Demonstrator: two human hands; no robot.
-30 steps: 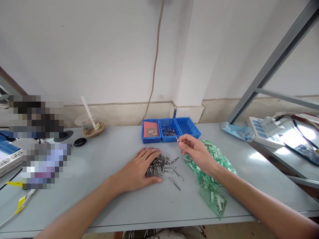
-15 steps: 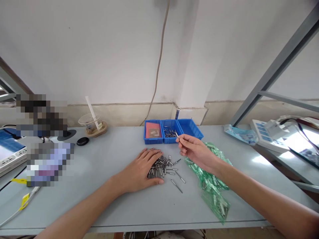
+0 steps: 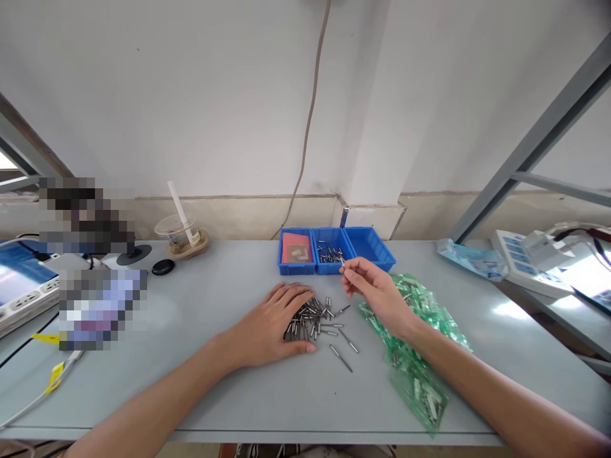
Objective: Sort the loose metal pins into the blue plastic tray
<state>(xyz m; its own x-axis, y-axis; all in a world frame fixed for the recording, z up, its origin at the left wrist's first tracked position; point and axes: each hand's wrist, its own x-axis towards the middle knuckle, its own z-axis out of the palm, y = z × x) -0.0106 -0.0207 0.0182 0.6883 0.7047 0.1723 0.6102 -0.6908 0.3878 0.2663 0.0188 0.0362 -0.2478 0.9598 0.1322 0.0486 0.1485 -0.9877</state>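
My left hand (image 3: 281,321) lies on the table with fingers spread, curved around the left side of a pile of small metal pins (image 3: 309,318). Several loose pins lie to the right of the pile, one (image 3: 341,358) nearest the front. My right hand (image 3: 370,286) is raised in front of the blue bins, its thumb and fingertips pinching a thin metal pin (image 3: 342,261). The middle blue bin (image 3: 329,270) holds more pins. A red sheet and a small clear packet lie in the left bin (image 3: 296,270). Nothing shows in the right bin (image 3: 367,245).
Green plastic bags (image 3: 420,381) of parts lie under and beside my right forearm. Power strips stand at the far right (image 3: 529,267) and far left (image 3: 33,302). A lidded cup with a straw (image 3: 179,230) and a black disc (image 3: 163,267) are at the back left.
The view has shifted slightly. Both hands keep nearly the same places, the left by the pile and the right still pinching a pin near the middle bin.
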